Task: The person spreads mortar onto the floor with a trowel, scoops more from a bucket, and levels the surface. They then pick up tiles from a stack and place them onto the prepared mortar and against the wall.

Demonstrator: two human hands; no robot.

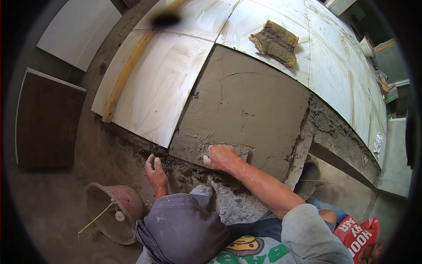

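Observation:
My right hand is closed on a flat plastering trowel, its handle hidden under the fingers. The mortar-coated trowel lies at the near edge of a bed of smooth wet mortar. My left hand is held off to the left with fingers loosely curled and apart, holding nothing. It is near the front corner of a large white tile that borders the mortar bed.
A yellow wooden bar lies across the left tiles. A dirty sponge rests on the far tiles. A bucket lies tipped at lower left, near a dark panel. A person in a red shirt is at lower right.

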